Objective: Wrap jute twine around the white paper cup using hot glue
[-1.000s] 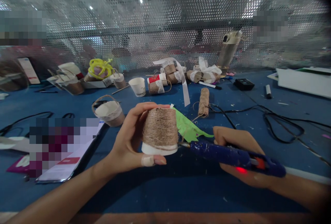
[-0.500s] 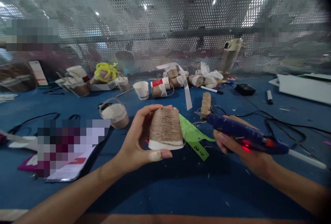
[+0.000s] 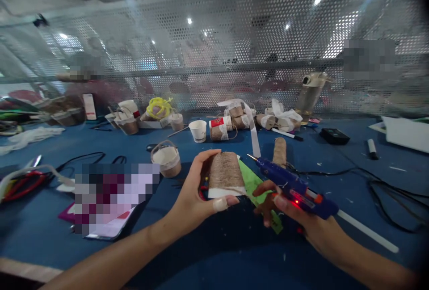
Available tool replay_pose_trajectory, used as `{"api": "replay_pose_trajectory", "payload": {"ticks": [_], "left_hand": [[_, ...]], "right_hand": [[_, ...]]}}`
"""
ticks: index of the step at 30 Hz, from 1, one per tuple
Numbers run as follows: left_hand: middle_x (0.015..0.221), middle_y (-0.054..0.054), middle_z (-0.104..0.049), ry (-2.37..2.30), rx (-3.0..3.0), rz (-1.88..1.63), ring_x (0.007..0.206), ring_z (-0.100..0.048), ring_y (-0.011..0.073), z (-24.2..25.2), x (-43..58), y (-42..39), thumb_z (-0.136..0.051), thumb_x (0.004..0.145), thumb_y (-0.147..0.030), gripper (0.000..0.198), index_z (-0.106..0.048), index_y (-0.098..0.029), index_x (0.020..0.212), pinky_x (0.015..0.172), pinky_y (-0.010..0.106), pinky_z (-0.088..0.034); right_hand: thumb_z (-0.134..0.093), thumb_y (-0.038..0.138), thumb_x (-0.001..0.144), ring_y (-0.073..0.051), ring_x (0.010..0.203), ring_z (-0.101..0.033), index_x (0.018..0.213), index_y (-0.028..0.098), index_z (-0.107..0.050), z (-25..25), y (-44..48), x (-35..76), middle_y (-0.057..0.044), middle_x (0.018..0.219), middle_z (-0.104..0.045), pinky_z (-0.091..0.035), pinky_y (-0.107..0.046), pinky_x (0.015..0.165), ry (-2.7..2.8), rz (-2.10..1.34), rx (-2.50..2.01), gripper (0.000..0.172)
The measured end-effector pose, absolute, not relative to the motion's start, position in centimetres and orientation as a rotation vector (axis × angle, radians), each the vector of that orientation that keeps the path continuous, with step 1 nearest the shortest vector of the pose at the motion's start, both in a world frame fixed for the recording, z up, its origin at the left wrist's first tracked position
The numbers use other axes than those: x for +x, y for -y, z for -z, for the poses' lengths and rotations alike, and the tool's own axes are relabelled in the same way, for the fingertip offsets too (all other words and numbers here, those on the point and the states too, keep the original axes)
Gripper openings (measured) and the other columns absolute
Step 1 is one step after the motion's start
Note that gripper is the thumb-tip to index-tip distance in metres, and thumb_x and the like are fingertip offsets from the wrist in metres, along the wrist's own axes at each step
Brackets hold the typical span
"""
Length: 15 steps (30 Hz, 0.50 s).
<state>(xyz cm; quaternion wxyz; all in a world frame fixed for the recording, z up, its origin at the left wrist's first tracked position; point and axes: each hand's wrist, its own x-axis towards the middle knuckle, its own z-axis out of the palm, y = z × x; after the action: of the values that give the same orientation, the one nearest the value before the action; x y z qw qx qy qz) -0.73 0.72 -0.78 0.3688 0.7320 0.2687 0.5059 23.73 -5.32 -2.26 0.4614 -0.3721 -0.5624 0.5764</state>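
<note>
My left hand (image 3: 197,198) is closed around an upside-down paper cup (image 3: 227,173) wrapped in brown twine, its thumb at the white rim. A bandage-like wrap covers part of that thumb. In my right hand (image 3: 310,223) is a blue glue gun (image 3: 290,186) with a red light lit and a white glue stick out of its back. The nozzle points at the cup's upper right side, seemingly just apart from it. Behind the cup and under my right fingers lies green paper (image 3: 250,178). A bundle of twine (image 3: 279,151) stands behind the glue gun.
A small handled cup basket (image 3: 170,165) stands left of my left hand. Farther back are a white paper cup (image 3: 197,131), a twine-wrapped cup (image 3: 218,130), white ribbon (image 3: 254,134) and a bottle (image 3: 311,98). Black cables (image 3: 378,209) lie right, scissors (image 3: 28,182) left.
The glue gun's nozzle has come closer to the cup and tilted upward. My left hand keeps its hold on the cup. The camera view has shifted, showing more on the left.
</note>
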Motion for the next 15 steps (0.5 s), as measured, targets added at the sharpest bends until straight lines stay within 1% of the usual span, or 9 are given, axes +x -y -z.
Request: {"api": "replay_pose_trajectory", "payload": {"ticks": [2,4,7,9,11,12,15], "left_hand": [[0.129,0.008,-0.060,-0.702,1.919,-1.274,0.117,-0.066,0.0271,0.7,-0.7,-0.7,-0.089,0.069,-0.036,0.080,-0.046,-0.031,0.136,0.093,0.037,-0.062],[0.129,0.009,-0.060,-0.740,1.968,-1.243,0.114,-0.066,0.0271,0.6,-0.8,-0.8,-0.089,0.070,-0.035,0.080,-0.045,-0.030,0.136,0.092,0.037,-0.062],[0.131,0.009,-0.061,-0.781,2.035,-1.206,0.115,-0.066,0.0277,0.4,-0.7,-0.9,-0.088,0.070,-0.036,0.078,-0.045,-0.029,0.135,0.096,0.038,-0.061],[0.135,0.010,-0.059,-0.770,2.058,-1.179,0.116,-0.066,0.0281,0.2,-0.7,-0.9,-0.089,0.070,-0.037,0.078,-0.045,-0.028,0.134,0.092,0.035,-0.062],[0.139,0.011,-0.056,-0.790,2.076,-1.154,0.119,-0.064,0.0282,-0.1,-0.7,-0.7,-0.088,0.070,-0.038,0.077,-0.046,-0.028,0.134,0.087,0.032,-0.063],[0.140,0.010,-0.055,-0.821,2.089,-1.144,0.121,-0.063,0.0280,-0.2,-0.7,-0.7,-0.088,0.071,-0.039,0.077,-0.046,-0.028,0.134,0.087,0.031,-0.063],[0.140,0.009,-0.052,-0.923,2.146,-1.127,0.125,-0.059,0.0270,-0.4,-0.8,-0.4,-0.087,0.072,-0.040,0.074,-0.047,-0.029,0.133,0.093,0.032,-0.060]], "right_hand": [[-0.069,0.045,0.092,-0.016,0.075,-0.068,0.104,0.024,-0.068,1.8,5.5,24.1,-0.002,0.089,-0.071,-0.054,-0.031,0.072,1.432,-1.394,-0.950,0.024],[-0.075,0.042,0.088,-0.014,0.072,-0.065,0.096,0.022,-0.068,1.3,5.7,24.3,-0.001,0.085,-0.069,-0.052,-0.028,0.067,1.473,-1.356,-1.002,0.023],[-0.078,0.039,0.086,-0.012,0.068,-0.061,0.088,0.022,-0.066,1.1,5.9,24.7,0.003,0.078,-0.065,-0.051,-0.025,0.065,1.459,-1.297,-1.066,0.020],[-0.077,0.038,0.087,-0.011,0.068,-0.060,0.086,0.023,-0.066,1.3,5.9,24.9,0.004,0.075,-0.063,-0.050,-0.024,0.064,1.464,-1.275,-1.064,0.019],[-0.076,0.038,0.089,-0.012,0.069,-0.060,0.086,0.023,-0.067,1.7,5.9,25.2,0.004,0.076,-0.063,-0.049,-0.024,0.065,1.466,-1.266,-1.011,0.017],[-0.074,0.038,0.090,-0.012,0.071,-0.060,0.085,0.024,-0.067,1.9,5.8,25.3,0.003,0.077,-0.064,-0.048,-0.025,0.066,1.463,-1.266,-0.976,0.016],[-0.068,0.035,0.095,-0.013,0.076,-0.062,0.086,0.025,-0.068,2.2,5.8,25.3,0.002,0.082,-0.066,-0.049,-0.026,0.071,1.399,-1.301,-0.871,0.014]]}}
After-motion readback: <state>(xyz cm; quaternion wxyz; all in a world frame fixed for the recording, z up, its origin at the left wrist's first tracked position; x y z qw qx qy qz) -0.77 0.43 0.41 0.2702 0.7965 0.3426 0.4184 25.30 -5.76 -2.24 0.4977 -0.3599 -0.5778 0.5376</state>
